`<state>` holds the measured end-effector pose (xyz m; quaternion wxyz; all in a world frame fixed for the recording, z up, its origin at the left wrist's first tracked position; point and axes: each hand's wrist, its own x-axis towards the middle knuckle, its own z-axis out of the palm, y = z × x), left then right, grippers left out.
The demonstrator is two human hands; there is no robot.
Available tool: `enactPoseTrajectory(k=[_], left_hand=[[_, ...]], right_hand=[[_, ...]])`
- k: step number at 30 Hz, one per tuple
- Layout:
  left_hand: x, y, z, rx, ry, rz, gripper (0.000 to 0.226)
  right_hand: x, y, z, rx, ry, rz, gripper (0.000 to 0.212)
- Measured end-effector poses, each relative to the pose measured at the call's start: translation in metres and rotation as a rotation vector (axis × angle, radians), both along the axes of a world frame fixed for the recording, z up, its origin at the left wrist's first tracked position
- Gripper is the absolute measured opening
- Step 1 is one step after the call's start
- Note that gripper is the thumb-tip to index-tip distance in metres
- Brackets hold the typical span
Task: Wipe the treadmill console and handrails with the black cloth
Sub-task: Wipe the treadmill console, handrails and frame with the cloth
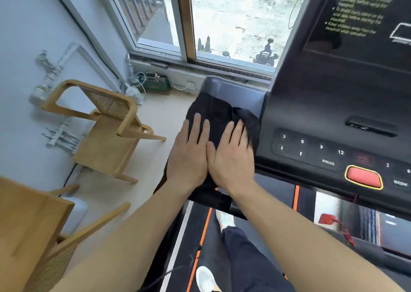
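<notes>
The black cloth (219, 114) lies spread over the treadmill's left handrail (235, 89), just left of the black console (322, 105). My left hand (191, 154) and my right hand (231, 156) rest flat on the cloth, side by side with thumbs touching and fingers stretched forward. Both palms press the cloth down; neither hand closes around it. The cloth drapes over the rail's left edge and hides most of the rail under it. The console's number keys (311, 146) and red stop button (363, 177) sit to the right of my right hand.
A wooden cane-back chair (106, 122) stands on the floor to the left, and a wooden table corner (29, 220) is at the lower left. A window (222, 20) is ahead. My legs and white shoes stand on the treadmill belt (200, 236) below.
</notes>
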<state>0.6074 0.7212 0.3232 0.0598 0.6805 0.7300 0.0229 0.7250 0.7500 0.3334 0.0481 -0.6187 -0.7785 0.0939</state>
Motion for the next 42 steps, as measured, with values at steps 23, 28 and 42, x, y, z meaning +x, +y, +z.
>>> enactPoseTrajectory(k=[23,28,42], left_hand=[[-0.025,0.003,0.0,-0.093,0.133,-0.204,0.071],[0.001,-0.051,0.005,-0.003,0.066,-0.213,0.06],[0.026,-0.112,0.006,-0.021,-0.42,-0.217,0.035]], right_hand=[[0.022,0.017,-0.003,0.076,-0.169,0.563,0.06],[0.053,-0.015,0.013,0.113,-0.034,0.625,0.03],[0.125,-0.108,0.047,0.129,-0.114,0.292,0.042]])
